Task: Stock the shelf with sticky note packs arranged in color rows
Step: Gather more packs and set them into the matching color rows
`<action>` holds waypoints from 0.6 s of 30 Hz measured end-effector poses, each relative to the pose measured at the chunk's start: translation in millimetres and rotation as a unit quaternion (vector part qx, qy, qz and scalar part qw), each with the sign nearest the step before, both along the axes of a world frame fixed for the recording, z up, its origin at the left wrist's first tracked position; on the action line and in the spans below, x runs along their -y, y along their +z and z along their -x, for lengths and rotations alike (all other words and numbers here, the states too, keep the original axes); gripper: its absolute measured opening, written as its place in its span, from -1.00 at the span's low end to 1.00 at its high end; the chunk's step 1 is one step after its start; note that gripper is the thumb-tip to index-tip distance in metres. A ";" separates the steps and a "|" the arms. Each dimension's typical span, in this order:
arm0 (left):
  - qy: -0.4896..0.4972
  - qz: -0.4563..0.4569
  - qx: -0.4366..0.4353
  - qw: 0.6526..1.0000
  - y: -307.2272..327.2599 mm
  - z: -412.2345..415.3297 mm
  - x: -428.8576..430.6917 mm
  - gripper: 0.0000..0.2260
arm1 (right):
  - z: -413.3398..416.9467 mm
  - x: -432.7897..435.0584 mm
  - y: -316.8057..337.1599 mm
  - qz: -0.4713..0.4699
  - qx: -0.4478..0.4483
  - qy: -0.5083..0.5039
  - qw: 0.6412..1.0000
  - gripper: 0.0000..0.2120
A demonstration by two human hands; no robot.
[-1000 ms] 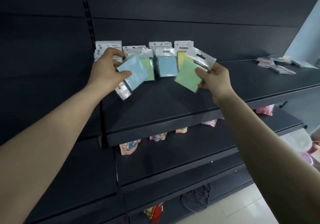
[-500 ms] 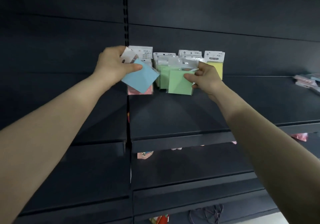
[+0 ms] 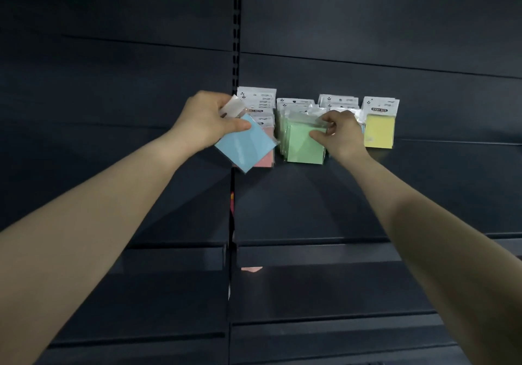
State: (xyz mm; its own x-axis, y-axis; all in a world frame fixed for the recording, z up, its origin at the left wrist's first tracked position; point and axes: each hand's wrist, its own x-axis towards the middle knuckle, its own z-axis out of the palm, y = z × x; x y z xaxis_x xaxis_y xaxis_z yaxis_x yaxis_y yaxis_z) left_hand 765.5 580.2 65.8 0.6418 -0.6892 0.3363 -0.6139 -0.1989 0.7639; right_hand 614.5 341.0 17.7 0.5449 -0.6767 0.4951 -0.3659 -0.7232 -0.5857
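Before you is a dark shelf (image 3: 310, 203) against dark back panels. Your left hand (image 3: 207, 120) grips a tilted blue pack (image 3: 244, 145), held over the pink row (image 3: 267, 161). Your right hand (image 3: 340, 133) pinches a green pack (image 3: 303, 147) standing at the front of the green row. A yellow pack (image 3: 380, 130) stands just right.

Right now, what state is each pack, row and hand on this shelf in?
Left hand: shut on blue pack.
Blue pack: held tilted, off the shelf, in front of the pink row.
Right hand: gripping green pack.
Green pack: upright at the front of the green row.
Pink row: upright, partly hidden.
Yellow pack: upright, untouched.
Shelf: bare in front.
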 end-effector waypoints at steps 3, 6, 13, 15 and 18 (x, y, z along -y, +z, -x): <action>-0.008 -0.005 -0.001 1.000 -0.2 0.0 -1.4 -0.80 | -3.2 -2.8 -3.7 0.024 0.007 -0.003 1.000 -0.65; -0.013 -0.010 0.004 1.000 -0.3 0.5 -0.1 -0.81 | -3.8 -5.7 -4.6 0.042 0.007 -0.001 0.999 -0.58; -0.048 -0.035 0.059 0.996 5.1 11.4 8.7 -0.74 | 30.8 -3.0 7.8 0.069 0.010 -0.013 0.998 -0.65; -0.063 -0.032 0.068 0.995 8.3 19.4 17.0 -0.77 | 48.6 -7.1 16.2 0.051 0.004 -0.008 0.999 -0.78; -0.088 -0.014 0.095 0.991 13.9 39.3 36.7 -0.89 | 74.9 -26.1 31.0 -0.068 0.031 0.085 0.994 -0.93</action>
